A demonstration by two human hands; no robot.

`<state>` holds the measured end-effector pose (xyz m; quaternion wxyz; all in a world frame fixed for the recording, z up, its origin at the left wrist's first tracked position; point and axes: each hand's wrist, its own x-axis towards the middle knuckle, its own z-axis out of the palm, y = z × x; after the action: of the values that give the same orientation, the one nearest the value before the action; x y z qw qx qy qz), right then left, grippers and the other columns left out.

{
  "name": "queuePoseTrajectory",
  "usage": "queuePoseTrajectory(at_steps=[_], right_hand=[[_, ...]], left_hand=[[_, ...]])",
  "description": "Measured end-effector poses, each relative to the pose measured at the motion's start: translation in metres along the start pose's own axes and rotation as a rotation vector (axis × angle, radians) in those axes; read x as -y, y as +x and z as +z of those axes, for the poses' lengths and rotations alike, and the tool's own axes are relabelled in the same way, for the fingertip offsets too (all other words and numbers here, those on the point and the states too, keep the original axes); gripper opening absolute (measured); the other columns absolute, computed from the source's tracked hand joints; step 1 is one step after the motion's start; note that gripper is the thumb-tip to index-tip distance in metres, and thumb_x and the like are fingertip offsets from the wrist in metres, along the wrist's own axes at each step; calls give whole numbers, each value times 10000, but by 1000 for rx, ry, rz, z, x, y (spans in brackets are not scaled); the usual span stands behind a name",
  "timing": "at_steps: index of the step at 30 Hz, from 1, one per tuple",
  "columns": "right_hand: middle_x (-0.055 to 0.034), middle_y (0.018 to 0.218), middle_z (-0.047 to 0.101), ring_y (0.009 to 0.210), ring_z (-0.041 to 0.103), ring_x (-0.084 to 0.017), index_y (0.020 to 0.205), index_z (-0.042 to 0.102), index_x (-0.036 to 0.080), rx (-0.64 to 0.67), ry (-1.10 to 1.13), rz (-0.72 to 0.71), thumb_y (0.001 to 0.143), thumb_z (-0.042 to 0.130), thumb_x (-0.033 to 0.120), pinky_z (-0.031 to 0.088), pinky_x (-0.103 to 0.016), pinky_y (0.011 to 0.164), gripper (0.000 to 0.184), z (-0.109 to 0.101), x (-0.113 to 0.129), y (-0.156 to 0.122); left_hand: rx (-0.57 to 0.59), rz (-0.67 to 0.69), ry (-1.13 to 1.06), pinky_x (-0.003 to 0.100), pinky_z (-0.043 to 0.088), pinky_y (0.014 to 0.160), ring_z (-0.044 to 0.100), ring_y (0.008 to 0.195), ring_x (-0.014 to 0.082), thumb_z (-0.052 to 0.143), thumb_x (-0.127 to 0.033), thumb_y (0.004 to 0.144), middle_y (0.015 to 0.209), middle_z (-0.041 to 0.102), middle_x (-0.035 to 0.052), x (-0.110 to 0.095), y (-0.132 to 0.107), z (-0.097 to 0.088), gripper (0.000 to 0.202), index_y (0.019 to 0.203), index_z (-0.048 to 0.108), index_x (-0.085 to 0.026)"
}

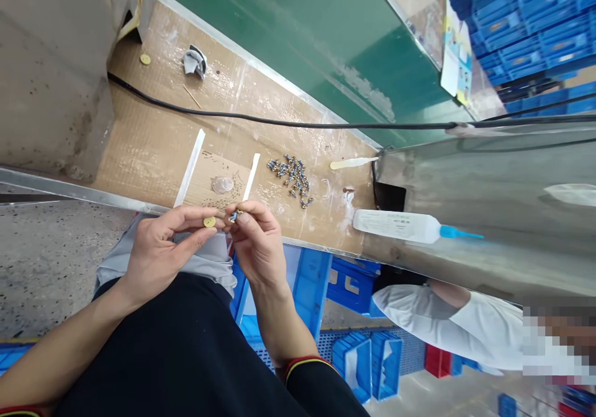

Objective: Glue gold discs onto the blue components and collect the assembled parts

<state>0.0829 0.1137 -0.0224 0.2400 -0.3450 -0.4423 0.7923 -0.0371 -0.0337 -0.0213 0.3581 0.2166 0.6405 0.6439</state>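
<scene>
My left hand pinches a small round yellow disc between thumb and fingers, over the bench's front edge. Close beside it, my right hand grips a tiny blue-and-brass part at its fingertips. The two hands' fingertips nearly meet; whether they touch I cannot tell. Beyond the right hand lies a loose pile of similar blue-and-brass parts on the cardboard-covered bench. Past the left hand, tiny dark pieces are scattered around a small clear, roundish object between two white tape strips.
A black cable crosses above the bench. A white bottle with a blue nozzle lies at right, near a pale stick-like tool. Crumpled cloth and another yellow disc lie at the back. Another person is at right.
</scene>
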Motion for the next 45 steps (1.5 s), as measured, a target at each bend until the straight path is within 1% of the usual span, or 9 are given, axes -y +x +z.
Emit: queuePoseTrajectory(at_steps=[4, 7, 11, 17, 23, 28, 37, 40, 45], right_hand=[[-17, 1108, 902, 1006, 857, -202, 1096, 899, 327, 2, -352, -359, 1063, 897, 337, 744, -342, 898, 35, 2, 1, -9], [-27, 1148, 909, 1094, 877, -225, 1161, 897, 333, 18, -608, -609, 1109, 824, 236, 752, -402, 992, 132, 4, 4, -15], [-31, 1158, 915, 1072, 892, -233, 1215, 882, 336, 11, -777, -774, 1106, 792, 142, 767, -419, 967, 240, 6, 5, -18], [-25, 1196, 916, 1080, 895, -217, 1281, 872, 336, 48, -801, -851, 1054, 800, 23, 773, -383, 949, 393, 6, 4, -18], [-22, 1174, 919, 1056, 903, -227, 1283, 875, 347, 38, -819, -858, 1061, 804, 49, 782, -391, 924, 379, 5, 5, -18], [-22, 1171, 920, 1046, 905, -228, 1275, 877, 346, 46, -824, -865, 1054, 805, 35, 787, -393, 920, 388, 5, 5, -17], [-35, 1201, 917, 1028, 914, -238, 1377, 850, 356, 53, -945, -998, 1039, 807, 8, 809, -396, 896, 487, 3, 4, -20], [-38, 1221, 917, 1028, 918, -244, 1440, 831, 366, 59, -983, -1056, 1033, 826, 19, 814, -389, 877, 536, 1, 2, -21], [-45, 1281, 911, 1046, 920, -261, 1512, 806, 374, 72, -984, -1124, 1032, 827, 27, 817, -398, 872, 592, -3, -3, -20]], left_hand=[[-50, 83, 138, 363, 793, 1014, 931, 1094, 244, 921, -317, 1053, 1227, 931, -44, 0, -3, 0, 214, 1263, 904, -355], [-76, 168, 261, 416, 803, 993, 932, 1083, 261, 907, -333, 1068, 1255, 925, -46, 1, -5, 0, 222, 1287, 892, -368], [-90, 276, 402, 423, 803, 981, 933, 1052, 255, 857, -375, 1114, 1259, 923, -47, 3, -7, 1, 210, 1323, 872, -386], [-94, 350, 481, 400, 800, 960, 934, 1001, 240, 829, -363, 1135, 1241, 928, -40, 2, -7, 2, 191, 1323, 862, -365], [-97, 381, 481, 388, 799, 947, 933, 984, 230, 842, -306, 1125, 1238, 929, -30, 1, -8, 2, 211, 1332, 855, -343], [-90, 380, 492, 403, 803, 950, 934, 991, 237, 829, -320, 1135, 1250, 926, -30, 1, -8, 2, 208, 1339, 846, -353], [-88, 524, 547, 381, 801, 938, 940, 1018, 248, 781, -235, 1154, 1249, 926, -20, -4, -7, 3, 307, 1433, 812, -358], [-99, 585, 602, 343, 792, 916, 940, 1010, 241, 774, -191, 1150, 1229, 931, 1, -5, -6, 4, 323, 1445, 794, -321], [-93, 635, 640, 286, 762, 983, 937, 1043, 224, 762, -130, 1143, 1246, 931, 46, -8, -7, 3, 307, 1430, 783, -237]])
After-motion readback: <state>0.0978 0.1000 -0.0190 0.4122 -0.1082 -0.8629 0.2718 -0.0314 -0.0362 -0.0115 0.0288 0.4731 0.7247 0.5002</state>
